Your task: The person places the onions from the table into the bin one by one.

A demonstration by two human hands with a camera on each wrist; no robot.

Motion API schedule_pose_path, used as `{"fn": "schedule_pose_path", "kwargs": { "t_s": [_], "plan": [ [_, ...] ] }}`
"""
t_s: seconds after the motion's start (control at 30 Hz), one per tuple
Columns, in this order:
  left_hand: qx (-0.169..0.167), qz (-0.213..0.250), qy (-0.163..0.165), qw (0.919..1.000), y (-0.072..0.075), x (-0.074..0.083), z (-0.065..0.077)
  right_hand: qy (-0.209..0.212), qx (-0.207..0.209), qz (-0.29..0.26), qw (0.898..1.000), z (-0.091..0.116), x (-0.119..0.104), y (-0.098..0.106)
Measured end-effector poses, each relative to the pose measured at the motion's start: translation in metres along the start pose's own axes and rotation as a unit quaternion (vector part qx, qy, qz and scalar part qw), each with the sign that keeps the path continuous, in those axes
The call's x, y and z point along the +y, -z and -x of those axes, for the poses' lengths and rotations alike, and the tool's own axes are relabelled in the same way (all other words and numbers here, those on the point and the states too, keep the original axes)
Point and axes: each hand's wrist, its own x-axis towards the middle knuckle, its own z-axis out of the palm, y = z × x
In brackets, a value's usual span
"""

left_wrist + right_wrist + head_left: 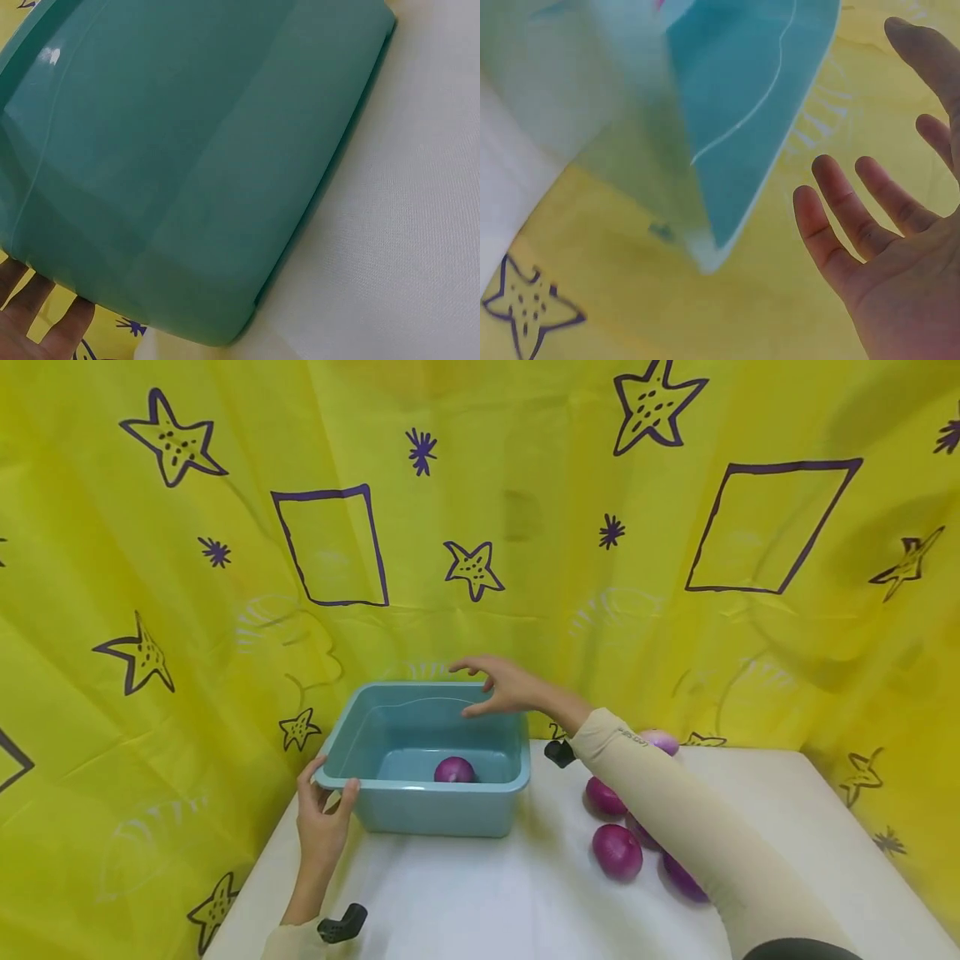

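Note:
A teal plastic basin (435, 810) stands on the white table, with one red onion (454, 769) on its floor. My left hand (321, 822) grips the basin's near left corner, its thumb at the front rim and its fingers along the left side. In the left wrist view, those fingers (66, 328) touch the teal wall. Over the basin's right side hovers my right hand (506, 685), fingers spread and holding nothing. The right wrist view shows the same hand (907, 262) with its palm bare, beside the basin's rim.
Right of the basin, several red onions (617, 852) lie on the white table (480, 893), some partly hidden under my right sleeve (675, 818). Close behind the basin hangs a yellow curtain (420, 635) printed with stars, which also runs along the left and right.

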Motion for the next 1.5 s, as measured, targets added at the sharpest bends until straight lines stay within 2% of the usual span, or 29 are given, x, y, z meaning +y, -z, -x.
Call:
{"fn": "schedule_pose_path", "kwargs": {
  "t_s": [0.27, 0.43, 0.57, 0.73, 1.1, 1.23, 1.5],
  "plan": [
    [0.002, 0.001, 0.008, 1.0000, 0.002, -0.001, 0.000, 0.012, 0.024, 0.006, 1.000, 0.054, 0.017, 0.019],
    [0.008, -0.021, 0.007, 0.9997, 0.004, -0.001, 0.001, 0.019, 0.053, 0.038, 0.998, 0.095, 0.034, 0.026],
    [0.012, -0.029, 0.003, 0.9995, 0.007, 0.000, 0.000, -0.001, 0.069, 0.054, 0.996, 0.126, 0.045, 0.032],
    [0.012, -0.017, 0.001, 0.9998, 0.009, 0.002, 0.001, -0.042, 0.083, 0.047, 0.995, 0.167, 0.056, 0.038],
    [0.011, 0.000, 0.000, 0.9999, 0.000, 0.003, 0.003, -0.088, 0.128, 0.064, 0.986, 0.260, 0.082, 0.041],
    [0.011, -0.002, 0.005, 0.9999, -0.001, 0.004, 0.003, -0.112, 0.133, 0.077, 0.982, 0.282, 0.088, 0.038],
    [0.009, 0.004, 0.001, 0.9999, -0.001, 0.002, 0.001, -0.129, 0.147, 0.091, 0.976, 0.309, 0.098, 0.031]
  ]
}}
